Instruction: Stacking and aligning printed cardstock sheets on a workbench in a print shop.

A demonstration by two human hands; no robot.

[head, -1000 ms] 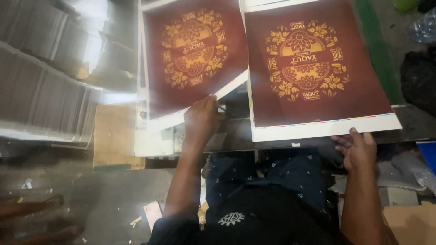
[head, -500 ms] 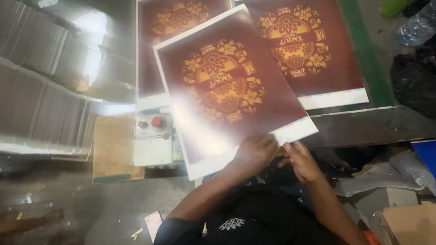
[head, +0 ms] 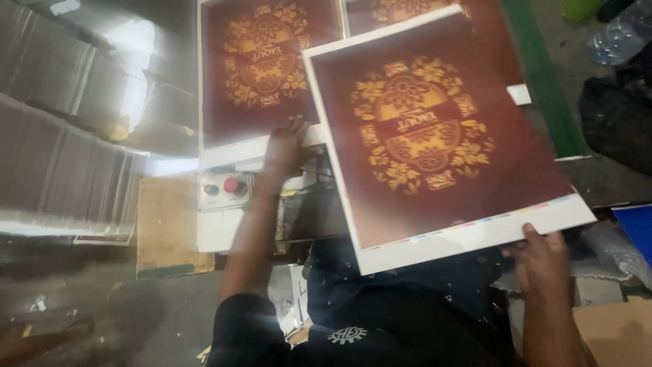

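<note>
Down by the lap, the right hand (head: pixel 543 261) pinches the white bottom edge of a maroon printed sheet (head: pixel 435 136) held tilted up, while further out the left hand (head: pixel 286 146) presses flat on the left sheet stack (head: pixel 261 61) on the bench.

A lifted printed sheet (head: pixel 435 136) lies right of the flat sheet (head: pixel 261 68); a button box (head: pixel 224 187) sits before it, paper stacks (head: pixel 54 136) left
</note>
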